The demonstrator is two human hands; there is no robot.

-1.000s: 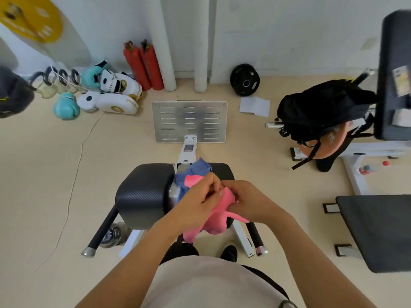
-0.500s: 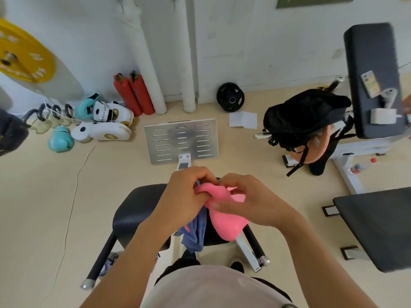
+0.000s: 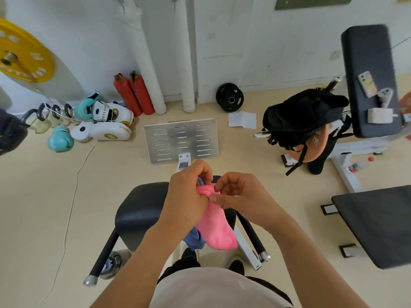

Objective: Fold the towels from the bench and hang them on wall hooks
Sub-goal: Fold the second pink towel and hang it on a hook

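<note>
pink towel (image 3: 216,232): bunched, hanging | left hand (image 3: 189,196), right hand (image 3: 240,196): both pinching its top

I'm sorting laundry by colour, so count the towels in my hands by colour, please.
Pink towel: 1
Blue towel: 1
Total: 2
The left hand and the right hand both grip the pink one.

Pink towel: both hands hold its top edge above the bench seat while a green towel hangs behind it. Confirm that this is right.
One detail is wrong: the towel behind the pink towel is blue, not green, as the head view shows. The rest stands: the left hand and the right hand hold the pink towel's top edge above the bench seat.
</note>
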